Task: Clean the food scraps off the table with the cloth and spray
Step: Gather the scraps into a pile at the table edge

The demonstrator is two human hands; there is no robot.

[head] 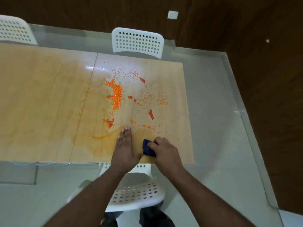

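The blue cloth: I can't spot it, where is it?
In the head view, the blue cloth is bunched in the right hand near the table's front edge, beside the flat left hand.

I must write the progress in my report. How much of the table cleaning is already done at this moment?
Done: little. Only a small patch of the table by the near edge looks wiped. In hand: the right hand grips the blue cloth on the tabletop, while the left hand lies flat beside it. Left: nearly all; orange food scraps and smears cover the middle. No spray bottle is in view.
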